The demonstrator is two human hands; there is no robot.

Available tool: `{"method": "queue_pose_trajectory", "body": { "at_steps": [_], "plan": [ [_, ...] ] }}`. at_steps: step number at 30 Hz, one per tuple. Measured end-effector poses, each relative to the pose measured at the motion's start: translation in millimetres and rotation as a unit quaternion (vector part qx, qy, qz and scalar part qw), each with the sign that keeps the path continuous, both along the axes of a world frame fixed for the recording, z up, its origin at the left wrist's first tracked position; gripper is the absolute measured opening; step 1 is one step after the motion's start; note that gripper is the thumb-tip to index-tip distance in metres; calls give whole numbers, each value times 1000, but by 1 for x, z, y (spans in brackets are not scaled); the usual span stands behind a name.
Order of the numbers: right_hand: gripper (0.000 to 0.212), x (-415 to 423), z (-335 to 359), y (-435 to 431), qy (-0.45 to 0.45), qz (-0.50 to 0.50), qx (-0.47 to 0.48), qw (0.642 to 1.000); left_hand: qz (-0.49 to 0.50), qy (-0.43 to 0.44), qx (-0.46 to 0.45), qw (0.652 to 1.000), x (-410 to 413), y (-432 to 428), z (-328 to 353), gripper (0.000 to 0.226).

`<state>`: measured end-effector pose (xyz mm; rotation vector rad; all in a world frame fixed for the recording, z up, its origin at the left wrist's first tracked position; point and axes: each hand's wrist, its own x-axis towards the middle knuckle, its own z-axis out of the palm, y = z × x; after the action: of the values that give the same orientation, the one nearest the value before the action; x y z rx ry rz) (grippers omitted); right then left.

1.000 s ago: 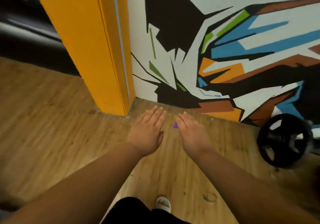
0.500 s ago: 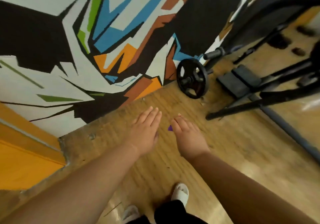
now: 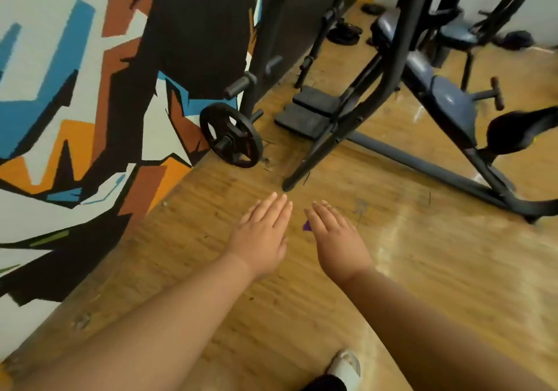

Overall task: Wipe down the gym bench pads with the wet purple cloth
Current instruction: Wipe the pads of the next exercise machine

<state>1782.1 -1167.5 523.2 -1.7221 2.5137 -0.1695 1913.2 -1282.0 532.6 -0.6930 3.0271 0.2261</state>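
I have both arms stretched out ahead of me over the wood floor (image 3: 437,276), palms down. The left hand (image 3: 262,235) has its grip spread flat, fingers straight and close together, holding nothing. The right hand (image 3: 335,237) is just beside it, apart from it, with its fingers also straight. Its thumb is tucked out of sight under the palm. A small purple corner of the cloth (image 3: 307,226) pokes out from under the right hand on the thumb side, in the gap between the two hands. The rest of the cloth is hidden, so I cannot tell whether that grip pinches it or it only lies against the palm.

The bench (image 3: 392,67) stands ahead and to my right, a black tube frame with feet on the floor. Its blue-grey pads (image 3: 450,100) run along the sloping frame toward the far right, well apart from my hands. A black pad (image 3: 513,132) sits at the right end, partly blurred. Two dark footplates (image 3: 311,112) lie on the floor inside the frame.

A black weight plate (image 3: 231,135) sits on a peg at the floor's left edge, where it meets the painted wall (image 3: 75,118). One white shoe (image 3: 345,366) shows at the bottom, below my right forearm.
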Motion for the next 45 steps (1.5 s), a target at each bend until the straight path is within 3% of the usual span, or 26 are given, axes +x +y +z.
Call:
{"method": "queue_pose_trajectory", "body": {
  "at_steps": [12,21,36,45],
  "plan": [
    [60,-219,-18,103,-5,-74,-31,997,-49,-3,-2,999,-237,86,-16,62],
    [59,-330,-31,141,-12,-141,-32,989,-126,-16,-26,991,-376,110,-19,63],
    [59,-557,-3,90,-24,-238,-55,969,-244,0,-45,969,-645,51,-5,62],
    [58,-670,-3,60,-23,-241,-51,969,-227,-3,-64,972,-742,24,-9,62]
  ]
}}
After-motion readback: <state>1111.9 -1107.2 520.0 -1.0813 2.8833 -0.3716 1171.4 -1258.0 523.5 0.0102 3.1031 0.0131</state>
